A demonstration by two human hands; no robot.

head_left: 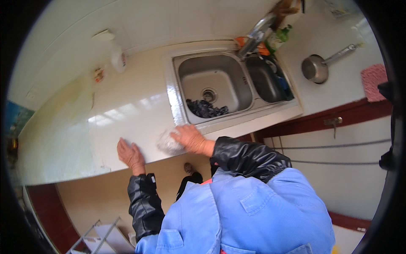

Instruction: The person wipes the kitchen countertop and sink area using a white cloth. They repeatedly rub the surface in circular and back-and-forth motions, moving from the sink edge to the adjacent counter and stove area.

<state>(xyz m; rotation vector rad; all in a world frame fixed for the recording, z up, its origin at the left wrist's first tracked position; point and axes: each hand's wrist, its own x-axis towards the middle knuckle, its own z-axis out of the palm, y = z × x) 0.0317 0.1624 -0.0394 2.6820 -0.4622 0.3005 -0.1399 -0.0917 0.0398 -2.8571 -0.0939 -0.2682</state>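
Note:
My right hand (191,139) presses down on a crumpled whitish-grey cloth (167,143) at the counter's front edge, just left of the sink's near corner. The cloth is blurred, and the palm hides part of it. Farther left, my left hand (130,156) rests by the same edge of the pale counter (135,106), fingers stretched out and thumb apart, holding nothing. In the large steel sink basin (237,76) a wet-looking dark patterned cloth (206,109) lies bunched beside the drain (209,95).
A chrome faucet (256,36) rises behind the sink, near a small second basin (264,80). On the right are a steel saucepan (315,69) and a pink cloth (374,82). A white bottle (118,59) stands at the back left. Below is a metal rack (103,237).

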